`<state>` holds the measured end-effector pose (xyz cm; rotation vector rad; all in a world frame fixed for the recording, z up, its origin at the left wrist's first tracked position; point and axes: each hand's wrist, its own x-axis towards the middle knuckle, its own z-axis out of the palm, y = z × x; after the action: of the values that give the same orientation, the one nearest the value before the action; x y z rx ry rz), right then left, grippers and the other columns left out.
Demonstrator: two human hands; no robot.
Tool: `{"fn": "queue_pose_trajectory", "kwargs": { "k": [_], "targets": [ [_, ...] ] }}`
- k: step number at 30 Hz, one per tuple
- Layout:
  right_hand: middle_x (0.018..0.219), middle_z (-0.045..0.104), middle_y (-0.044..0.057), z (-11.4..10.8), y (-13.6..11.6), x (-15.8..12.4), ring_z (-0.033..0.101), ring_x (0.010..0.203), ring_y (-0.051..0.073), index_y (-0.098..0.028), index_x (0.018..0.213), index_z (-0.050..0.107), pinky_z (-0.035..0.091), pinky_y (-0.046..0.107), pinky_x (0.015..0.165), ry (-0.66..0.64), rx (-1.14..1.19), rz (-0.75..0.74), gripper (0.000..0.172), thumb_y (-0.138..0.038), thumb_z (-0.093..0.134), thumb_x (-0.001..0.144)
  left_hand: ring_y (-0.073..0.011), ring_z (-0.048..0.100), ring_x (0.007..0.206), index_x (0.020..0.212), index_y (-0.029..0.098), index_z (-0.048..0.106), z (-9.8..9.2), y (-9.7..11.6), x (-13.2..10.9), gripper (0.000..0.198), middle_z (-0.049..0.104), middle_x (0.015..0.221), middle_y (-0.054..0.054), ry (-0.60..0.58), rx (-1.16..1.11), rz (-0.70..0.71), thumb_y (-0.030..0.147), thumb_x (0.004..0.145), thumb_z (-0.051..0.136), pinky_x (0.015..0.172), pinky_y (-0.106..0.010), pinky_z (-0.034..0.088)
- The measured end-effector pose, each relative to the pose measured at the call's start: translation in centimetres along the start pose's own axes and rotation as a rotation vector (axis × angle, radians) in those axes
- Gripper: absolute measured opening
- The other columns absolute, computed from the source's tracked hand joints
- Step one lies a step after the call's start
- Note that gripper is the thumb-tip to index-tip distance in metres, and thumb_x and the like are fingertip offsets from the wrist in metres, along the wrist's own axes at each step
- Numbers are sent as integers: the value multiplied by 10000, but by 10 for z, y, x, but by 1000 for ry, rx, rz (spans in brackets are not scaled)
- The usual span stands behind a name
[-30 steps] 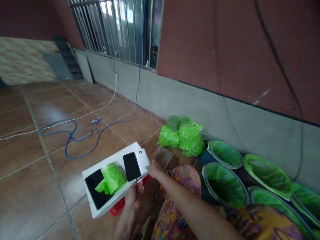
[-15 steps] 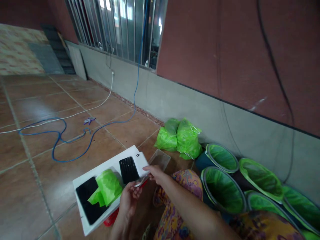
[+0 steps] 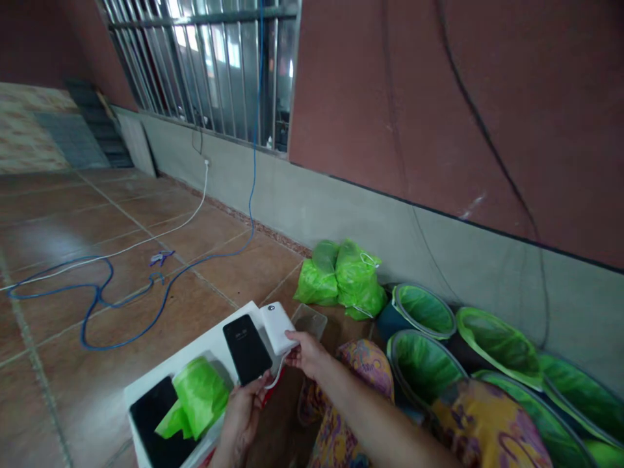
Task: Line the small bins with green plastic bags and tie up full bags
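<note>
A white power bank-like device [image 3: 277, 327] is held in my right hand [image 3: 307, 353], its fingers closed on the lower right edge. A short white cable [image 3: 279, 375] curves from its lower end toward my left hand [image 3: 247, 403]. The fingers of my left hand are closed on the lower end of a black phone [image 3: 247, 349], beside the cable. Both devices are over a white board [image 3: 209, 342]. On the board lie a roll of bright green plastic [image 3: 202, 393] and a black flat panel [image 3: 158, 419], partly covered by the green plastic.
Stuffed green bags [image 3: 358, 276] stand by the wall, near a clear plastic box [image 3: 312, 320]. Several bins lined with green [image 3: 424, 312] are at the right. A blue cable [image 3: 160, 315] and a white cable [image 3: 146, 240] run over the tiled floor. A purple clip-like item [image 3: 160, 258] lies there.
The view has shifted. The white device and the black phone are now farther apart, with more of the white cable showing between my hands. My left hand has closed on the phone's lower end.
</note>
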<state>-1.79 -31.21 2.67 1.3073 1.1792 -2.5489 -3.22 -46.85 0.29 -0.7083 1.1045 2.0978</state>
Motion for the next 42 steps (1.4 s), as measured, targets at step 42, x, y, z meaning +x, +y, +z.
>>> {"fn": "queue_pose_trajectory", "kwargs": {
  "k": [42],
  "targets": [
    [1250, 679, 124, -214, -34, -204, 610, 1146, 307, -206, 1319, 622, 432, 408, 980, 88, -1317, -625, 688, -304, 808, 664, -119, 740, 706, 782, 124, 729, 94, -78, -110, 225, 786, 752, -27, -168, 268, 248, -51, 643, 713, 734, -171, 607]
  ]
}}
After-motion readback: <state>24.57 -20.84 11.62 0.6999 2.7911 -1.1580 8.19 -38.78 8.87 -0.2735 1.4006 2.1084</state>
